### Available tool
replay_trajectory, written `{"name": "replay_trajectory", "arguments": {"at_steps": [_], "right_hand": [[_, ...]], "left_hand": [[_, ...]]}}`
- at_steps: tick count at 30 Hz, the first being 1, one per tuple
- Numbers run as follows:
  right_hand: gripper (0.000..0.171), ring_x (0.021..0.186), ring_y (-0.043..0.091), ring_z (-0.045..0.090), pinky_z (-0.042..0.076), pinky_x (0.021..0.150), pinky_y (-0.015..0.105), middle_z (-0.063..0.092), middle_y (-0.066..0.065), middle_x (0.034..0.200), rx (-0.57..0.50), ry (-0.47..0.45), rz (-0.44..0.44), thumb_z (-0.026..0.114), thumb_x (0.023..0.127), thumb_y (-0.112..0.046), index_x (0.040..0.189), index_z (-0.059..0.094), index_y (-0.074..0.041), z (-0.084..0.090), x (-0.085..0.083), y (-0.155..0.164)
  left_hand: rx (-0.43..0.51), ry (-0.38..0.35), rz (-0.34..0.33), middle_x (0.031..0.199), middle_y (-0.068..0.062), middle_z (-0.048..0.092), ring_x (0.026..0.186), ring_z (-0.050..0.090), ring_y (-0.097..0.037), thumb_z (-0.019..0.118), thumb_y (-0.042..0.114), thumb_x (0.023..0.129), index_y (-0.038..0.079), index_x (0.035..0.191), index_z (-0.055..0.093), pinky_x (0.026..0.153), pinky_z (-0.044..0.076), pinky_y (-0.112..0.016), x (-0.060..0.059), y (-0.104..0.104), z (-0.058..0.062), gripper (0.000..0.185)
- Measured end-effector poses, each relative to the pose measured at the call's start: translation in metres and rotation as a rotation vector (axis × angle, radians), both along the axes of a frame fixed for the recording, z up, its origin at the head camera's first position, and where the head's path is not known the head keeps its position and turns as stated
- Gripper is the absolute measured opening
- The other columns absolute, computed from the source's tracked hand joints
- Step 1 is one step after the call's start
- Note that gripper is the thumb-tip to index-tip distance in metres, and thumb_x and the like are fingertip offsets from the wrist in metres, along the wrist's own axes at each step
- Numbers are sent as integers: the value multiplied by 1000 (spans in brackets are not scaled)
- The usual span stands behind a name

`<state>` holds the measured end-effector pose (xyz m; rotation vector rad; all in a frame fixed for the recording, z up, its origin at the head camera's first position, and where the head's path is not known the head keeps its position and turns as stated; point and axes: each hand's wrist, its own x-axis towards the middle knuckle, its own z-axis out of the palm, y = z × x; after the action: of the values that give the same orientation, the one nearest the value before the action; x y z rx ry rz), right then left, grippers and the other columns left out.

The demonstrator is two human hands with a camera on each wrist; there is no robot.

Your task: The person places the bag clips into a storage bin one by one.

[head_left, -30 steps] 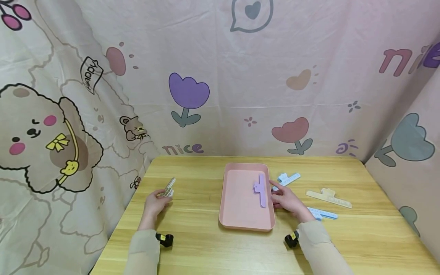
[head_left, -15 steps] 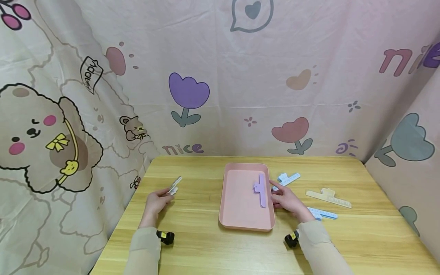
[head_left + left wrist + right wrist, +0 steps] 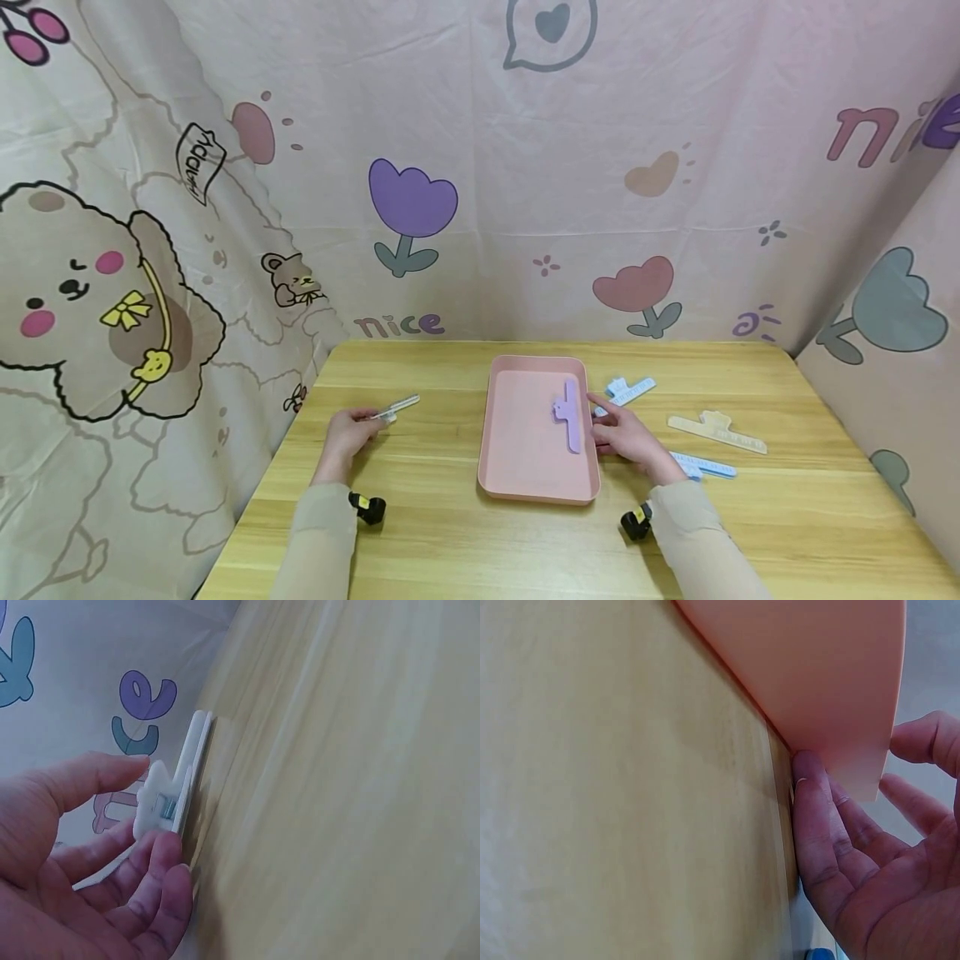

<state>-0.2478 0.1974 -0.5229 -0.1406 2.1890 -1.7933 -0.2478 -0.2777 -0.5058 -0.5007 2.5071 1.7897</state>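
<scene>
On the left side of the table, my left hand (image 3: 349, 437) holds a white clip (image 3: 400, 406) with a long straight bar. The left wrist view shows my thumb at the handle of the clip (image 3: 156, 799) and curled fingers under it, the bar close to the tabletop. A shallow pink tray (image 3: 517, 483) lies mid-table. At its right wall, my right hand (image 3: 628, 437) grips it; in the right wrist view the thumb meets the rim of the tray (image 3: 832, 682) and the fingertips are low on the outer wall. A purple clip (image 3: 572, 421) lies inside the tray.
Right of the tray lie a light blue clip (image 3: 633, 392) behind my right hand, a cream clip (image 3: 717, 429) farther right, and another blue clip (image 3: 708, 466) partly hidden by the right wrist. A printed curtain (image 3: 487, 275) hangs along the table's back edge.
My left hand has shifted slightly right, and the white clip has turned so its bar points more to the right. The right hand and the tray stay put.
</scene>
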Motion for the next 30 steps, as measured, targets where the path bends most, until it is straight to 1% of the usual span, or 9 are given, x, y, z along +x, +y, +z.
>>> {"name": "replay_trajectory", "arguments": {"at_steps": [5, 8, 12, 16, 19, 24, 28, 30], "right_hand": [[73, 93, 27, 66, 58, 77, 39, 50, 35, 127, 1, 3, -7, 53, 89, 2, 155, 24, -4, 1, 0, 1], [73, 93, 26, 65, 58, 77, 39, 49, 36, 128, 3, 1, -2, 53, 89, 2, 155, 22, -4, 1, 0, 1], [73, 92, 26, 66, 58, 77, 39, 50, 34, 128, 8, -10, -19, 53, 89, 1, 155, 24, -6, 0, 0, 0], [73, 91, 26, 66, 58, 76, 39, 51, 33, 127, 18, -4, -18, 54, 88, 2, 155, 25, -6, -1, 0, 1], [74, 91, 26, 66, 58, 76, 40, 51, 34, 127, 15, 3, -15, 54, 88, 2, 155, 24, -5, -2, -1, 1], [73, 91, 26, 66, 58, 76, 40, 50, 34, 128, 7, 3, -15, 54, 88, 2, 155, 24, -5, -2, -1, 1], [73, 92, 27, 66, 58, 77, 40, 51, 34, 128, 11, -2, -15, 54, 89, 1, 155, 24, -5, -1, -1, 1], [73, 92, 27, 66, 58, 77, 40, 51, 33, 127, 12, -4, -15, 54, 88, 1, 155, 25, -5, -1, 0, 0]], "left_hand": [[23, 13, 14, 99, -15, 61, 70, 56, -16, 74, 5, 84, -12, 136, 46, 60, 49, -29, -9, 4, 1, 61], [40, 19, 49, 99, -15, 60, 67, 55, -16, 73, 4, 83, -10, 139, 42, 58, 48, -28, -14, 8, 0, 66], [71, 30, 120, 101, -18, 59, 69, 58, -18, 73, 2, 83, -9, 139, 42, 58, 50, -28, -20, 13, -3, 65], [93, 28, 191, 113, -22, 56, 74, 60, -18, 73, 3, 84, -7, 140, 40, 62, 52, -26, -24, 17, -5, 66], [129, 36, 237, 117, -25, 53, 72, 60, -16, 73, -1, 82, -7, 141, 39, 62, 53, -25, -26, 20, -6, 68], [199, 62, 300, 112, -26, 54, 63, 61, -13, 71, -9, 78, -10, 138, 39, 58, 55, -24, -29, 23, -7, 68], [221, 54, 332, 110, -23, 54, 63, 63, -12, 71, -10, 78, -12, 134, 40, 57, 55, -22, -29, 23, -9, 64], [232, 54, 336, 110, -24, 54, 64, 64, -12, 70, -10, 79, -12, 133, 40, 57, 55, -22, -29, 23, -11, 61]]}}
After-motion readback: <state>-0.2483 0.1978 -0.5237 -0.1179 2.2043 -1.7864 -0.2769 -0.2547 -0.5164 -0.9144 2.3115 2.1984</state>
